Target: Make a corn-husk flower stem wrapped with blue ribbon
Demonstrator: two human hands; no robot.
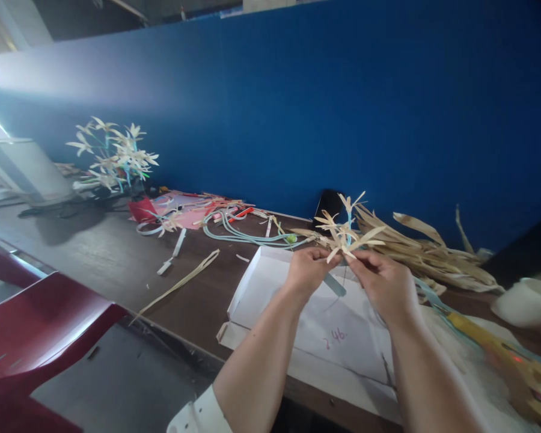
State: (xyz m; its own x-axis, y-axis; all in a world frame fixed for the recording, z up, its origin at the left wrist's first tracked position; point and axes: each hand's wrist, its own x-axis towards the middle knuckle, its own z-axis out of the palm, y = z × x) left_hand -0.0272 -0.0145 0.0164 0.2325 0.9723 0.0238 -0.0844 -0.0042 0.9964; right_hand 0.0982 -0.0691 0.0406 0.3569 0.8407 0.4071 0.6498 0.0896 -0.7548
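Observation:
Between my two hands is a small husk flower (342, 242) with pale, pointed petals and a thin dark stem hanging below. My left hand (310, 269) pinches it from the left, fingertips at the base of the petals. From the other side, my right hand (385, 282) grips the lower petals between thumb and fingers. More husk blossoms with a light blue stem rise just behind the fingertips; whether they belong to the held piece I cannot tell. Under my hands lies a white cardboard box lid (306, 331) with red handwritten numbers.
Dried corn husks (415, 249) are heaped behind my right hand, near a dark phone-like object (328, 207). A yellow glue gun (491, 343) and a white cup (529, 300) are at right. Further left are a coiled pale cord (216, 225), a flower arrangement (117, 156) and a red chair (49, 325).

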